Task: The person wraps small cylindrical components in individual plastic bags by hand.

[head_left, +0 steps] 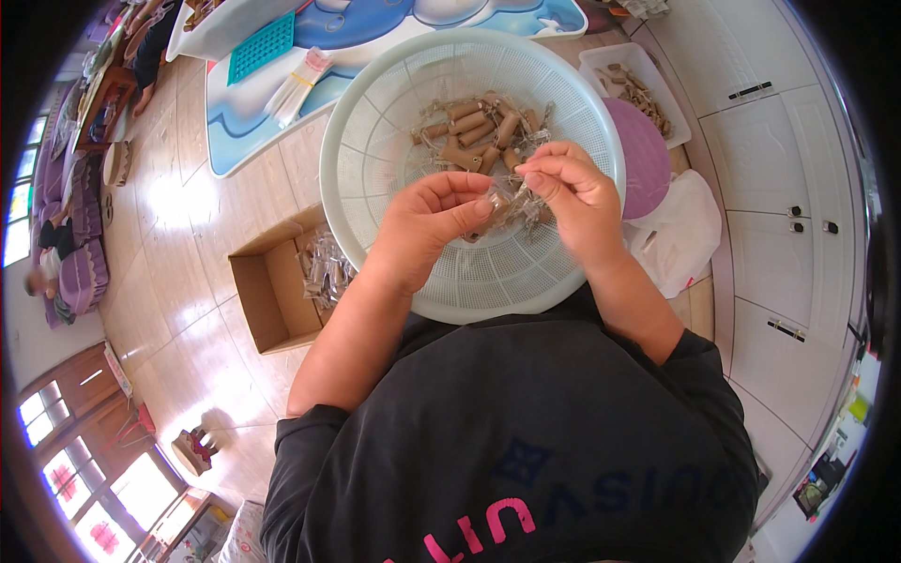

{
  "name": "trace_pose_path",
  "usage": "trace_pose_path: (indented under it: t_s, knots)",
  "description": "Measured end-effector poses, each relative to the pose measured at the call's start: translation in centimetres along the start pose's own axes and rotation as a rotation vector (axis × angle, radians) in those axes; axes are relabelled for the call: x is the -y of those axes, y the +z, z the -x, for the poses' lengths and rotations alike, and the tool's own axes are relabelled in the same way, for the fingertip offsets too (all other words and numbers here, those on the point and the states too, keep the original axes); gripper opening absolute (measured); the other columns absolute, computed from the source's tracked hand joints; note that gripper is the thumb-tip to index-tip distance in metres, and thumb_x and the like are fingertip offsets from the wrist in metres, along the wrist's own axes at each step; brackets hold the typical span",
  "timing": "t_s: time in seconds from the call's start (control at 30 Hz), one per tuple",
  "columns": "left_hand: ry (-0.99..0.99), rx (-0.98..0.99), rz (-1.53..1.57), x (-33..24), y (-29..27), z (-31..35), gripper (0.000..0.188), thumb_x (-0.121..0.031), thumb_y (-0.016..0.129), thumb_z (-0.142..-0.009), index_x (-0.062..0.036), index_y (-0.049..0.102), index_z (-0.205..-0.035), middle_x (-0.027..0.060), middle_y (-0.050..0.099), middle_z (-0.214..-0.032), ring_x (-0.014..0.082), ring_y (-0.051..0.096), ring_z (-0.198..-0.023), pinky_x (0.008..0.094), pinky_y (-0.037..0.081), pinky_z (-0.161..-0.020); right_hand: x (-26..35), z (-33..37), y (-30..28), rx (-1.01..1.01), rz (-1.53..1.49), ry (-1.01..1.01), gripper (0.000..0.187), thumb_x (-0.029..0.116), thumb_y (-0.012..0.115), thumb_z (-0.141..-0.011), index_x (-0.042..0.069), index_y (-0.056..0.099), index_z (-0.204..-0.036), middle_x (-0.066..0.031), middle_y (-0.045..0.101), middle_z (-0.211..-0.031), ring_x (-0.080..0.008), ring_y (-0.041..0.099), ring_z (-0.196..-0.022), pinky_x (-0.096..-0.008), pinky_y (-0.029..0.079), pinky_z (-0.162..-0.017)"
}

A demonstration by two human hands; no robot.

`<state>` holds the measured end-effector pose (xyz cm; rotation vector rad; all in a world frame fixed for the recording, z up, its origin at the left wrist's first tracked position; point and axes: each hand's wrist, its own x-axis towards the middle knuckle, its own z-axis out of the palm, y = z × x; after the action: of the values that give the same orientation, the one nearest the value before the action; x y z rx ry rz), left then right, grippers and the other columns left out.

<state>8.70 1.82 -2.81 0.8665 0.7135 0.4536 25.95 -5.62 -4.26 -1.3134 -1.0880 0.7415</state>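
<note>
A pale, perforated plastic basket (375, 239) is in front of me, holding a heap of small brown cylinders (474, 127) mixed with clear plastic and shiny metal bits. Over its near half, my left hand (436, 220) pinches a small clear plastic bag (500, 199) with something brown inside. My right hand (572, 192) is just right of it, thumb and forefinger pressed together at the bag's upper edge. Whatever lies between those right fingertips is too small to make out.
Left of the basket, an open cardboard box (267, 296) holds several filled clear packets (327, 267). Behind are a blue patterned mat (225, 141), a bundle of clear bags (298, 86) and a teal grid tray (261, 47). At right are a white bin (683, 122), purple stool top (643, 159) and cabinets (760, 159).
</note>
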Motion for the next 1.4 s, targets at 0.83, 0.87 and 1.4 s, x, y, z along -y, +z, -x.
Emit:
trace_pose_path:
  t_s: [0.83, 0.87, 1.4]
  knots:
    - [-0.078, -0.033, 0.022, 0.1, -0.3, -0.2, 0.029, -0.010, 0.060, -0.082, -0.0007, 0.056, -0.109, 0.0035, 0.061, -0.088, 0.0080, 0.056, -0.076, 0.0192, 0.043, -0.064, -0.1, 0.9, 0.6, 0.249, 0.108, -0.103, 0.019, -0.005, 0.061, -0.074, 0.003, 0.061, -0.091, -0.0037, 0.053, -0.081, -0.0110, 0.052, -0.070, -0.0216, 0.041, -0.059]
    - [-0.094, -0.021, -0.039, 0.3, -0.5, -0.3, 0.027, -0.010, 0.058, -0.082, -0.0005, 0.057, -0.107, 0.0042, 0.061, -0.087, 0.0083, 0.056, -0.073, 0.0192, 0.043, -0.061, 0.1, 1.0, 0.7, 0.237, 0.064, -0.055, 0.020, -0.006, 0.060, -0.075, 0.003, 0.061, -0.092, -0.0038, 0.053, -0.081, -0.0111, 0.052, -0.070, -0.0216, 0.041, -0.060]
    - [-0.127, -0.073, -0.050, 0.5, -0.7, -0.4, 0.013, -0.016, 0.056, -0.086, -0.0038, 0.060, -0.088, 0.0015, 0.062, -0.077, 0.0075, 0.055, -0.065, 0.0217, 0.046, -0.061, 0.1, 0.4, -0.1, 0.246, -0.069, 0.038, 0.015, 0.001, 0.060, -0.079, 0.003, 0.058, -0.094, -0.0018, 0.052, -0.082, -0.0077, 0.050, -0.073, -0.0213, 0.041, -0.064]
